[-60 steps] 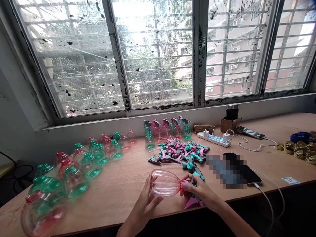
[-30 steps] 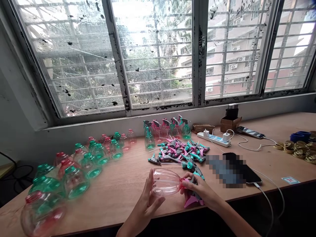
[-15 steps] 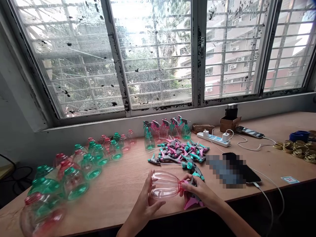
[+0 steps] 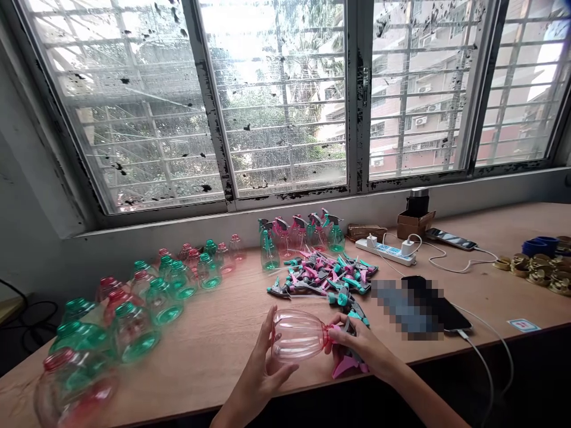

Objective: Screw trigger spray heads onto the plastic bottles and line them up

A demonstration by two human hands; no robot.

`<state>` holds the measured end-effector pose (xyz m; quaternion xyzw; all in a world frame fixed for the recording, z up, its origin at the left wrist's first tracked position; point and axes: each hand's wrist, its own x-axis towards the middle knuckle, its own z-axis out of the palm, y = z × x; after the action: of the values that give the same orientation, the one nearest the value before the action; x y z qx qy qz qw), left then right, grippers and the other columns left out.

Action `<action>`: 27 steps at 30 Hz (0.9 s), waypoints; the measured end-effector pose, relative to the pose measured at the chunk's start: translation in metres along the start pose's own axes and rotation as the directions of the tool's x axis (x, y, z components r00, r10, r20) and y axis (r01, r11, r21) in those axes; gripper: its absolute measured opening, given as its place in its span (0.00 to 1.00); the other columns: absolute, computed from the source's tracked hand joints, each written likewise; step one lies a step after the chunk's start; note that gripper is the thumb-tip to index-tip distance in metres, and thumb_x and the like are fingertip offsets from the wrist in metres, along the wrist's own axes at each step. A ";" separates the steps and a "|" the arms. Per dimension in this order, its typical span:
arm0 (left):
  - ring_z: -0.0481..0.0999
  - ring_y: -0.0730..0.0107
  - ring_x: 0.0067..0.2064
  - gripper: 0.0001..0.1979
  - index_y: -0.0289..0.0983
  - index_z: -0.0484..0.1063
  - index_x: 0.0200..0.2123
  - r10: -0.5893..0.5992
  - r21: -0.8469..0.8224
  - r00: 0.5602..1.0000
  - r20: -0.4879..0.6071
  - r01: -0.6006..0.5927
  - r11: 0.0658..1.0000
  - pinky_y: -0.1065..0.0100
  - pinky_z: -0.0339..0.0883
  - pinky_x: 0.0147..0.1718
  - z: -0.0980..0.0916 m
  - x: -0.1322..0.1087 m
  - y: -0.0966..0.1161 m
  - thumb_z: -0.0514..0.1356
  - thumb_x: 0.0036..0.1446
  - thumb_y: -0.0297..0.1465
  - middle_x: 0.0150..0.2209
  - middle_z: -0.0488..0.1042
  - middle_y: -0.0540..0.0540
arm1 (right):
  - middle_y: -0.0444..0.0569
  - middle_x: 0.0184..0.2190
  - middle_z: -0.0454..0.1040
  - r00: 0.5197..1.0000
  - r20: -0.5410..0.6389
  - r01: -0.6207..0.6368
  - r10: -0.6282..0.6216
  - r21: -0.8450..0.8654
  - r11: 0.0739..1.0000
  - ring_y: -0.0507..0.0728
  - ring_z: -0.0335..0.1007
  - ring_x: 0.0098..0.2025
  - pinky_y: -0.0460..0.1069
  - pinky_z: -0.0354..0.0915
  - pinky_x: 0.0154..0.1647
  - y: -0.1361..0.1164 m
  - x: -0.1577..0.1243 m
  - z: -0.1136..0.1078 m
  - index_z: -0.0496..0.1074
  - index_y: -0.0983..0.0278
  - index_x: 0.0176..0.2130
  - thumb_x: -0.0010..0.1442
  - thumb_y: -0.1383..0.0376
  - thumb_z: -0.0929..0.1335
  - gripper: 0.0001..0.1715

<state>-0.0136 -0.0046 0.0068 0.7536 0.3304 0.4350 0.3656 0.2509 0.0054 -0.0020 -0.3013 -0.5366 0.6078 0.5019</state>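
A clear pink bottle (image 4: 298,336) lies sideways above the table's front edge, its neck pointing right. My left hand (image 4: 263,362) cups its base, with the fingers behind and the thumb stretched below. At the neck, my right hand (image 4: 357,348) is closed on a pink and grey trigger spray head (image 4: 350,364), which meets the bottle's mouth. Whether the thread is engaged cannot be made out. Just beyond the hands is a pile of loose spray heads (image 4: 321,273) in pink, teal and grey.
Several green and pink bottles (image 4: 134,333) without heads stand along the left. Bottles with spray heads (image 4: 298,232) stand by the wall. To the right are a power strip (image 4: 386,251), phones (image 4: 452,238) with cables, a small cardboard box (image 4: 414,224) and gold-coloured rings (image 4: 548,273).
The bottle and both hands stay in almost the same place. Only slight shifts of the fingers and bottle show.
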 end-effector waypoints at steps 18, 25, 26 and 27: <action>0.51 0.46 0.72 0.42 0.60 0.32 0.72 -0.019 0.008 1.000 0.014 0.019 1.000 0.45 0.49 0.68 0.002 -0.002 -0.008 0.59 0.67 0.44 0.76 0.39 0.50 | 0.49 0.26 0.83 1.000 0.008 -0.003 0.002 0.017 1.000 0.54 0.75 0.23 0.45 0.64 0.25 -0.001 -0.001 0.000 0.66 0.63 0.37 0.56 0.49 0.76 0.25; 0.52 0.42 0.71 0.46 0.51 0.34 0.73 -0.041 -0.011 0.999 0.011 0.041 0.999 0.45 0.52 0.67 0.002 -0.003 -0.012 0.61 0.64 0.46 0.75 0.42 0.42 | 0.49 0.26 0.83 1.000 0.011 -0.006 0.006 0.004 1.000 0.53 0.75 0.23 0.45 0.64 0.25 0.000 -0.002 0.000 0.66 0.63 0.37 0.57 0.51 0.76 0.23; 0.53 0.42 0.71 0.44 0.50 0.36 0.73 -0.052 -0.014 0.999 0.012 0.053 0.999 0.45 0.53 0.67 0.001 -0.002 -0.012 0.61 0.65 0.46 0.74 0.45 0.41 | 0.49 0.26 0.83 1.000 0.013 -0.009 0.008 0.006 1.000 0.53 0.75 0.23 0.45 0.64 0.25 0.000 -0.002 0.000 0.66 0.63 0.37 0.57 0.51 0.76 0.23; 0.53 0.42 0.71 0.43 0.50 0.38 0.73 -0.059 -0.011 0.998 0.008 0.060 0.998 0.46 0.53 0.67 0.001 -0.002 -0.012 0.61 0.65 0.46 0.74 0.47 0.41 | 0.49 0.26 0.83 1.000 0.013 -0.010 0.010 0.007 1.000 0.53 0.75 0.23 0.45 0.64 0.25 0.000 -0.002 0.000 0.66 0.63 0.37 0.57 0.51 0.76 0.23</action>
<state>-0.0153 -0.0002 -0.0047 0.7431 0.3487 0.4228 0.3840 0.2518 0.0041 -0.0027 -0.2981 -0.5360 0.6142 0.4966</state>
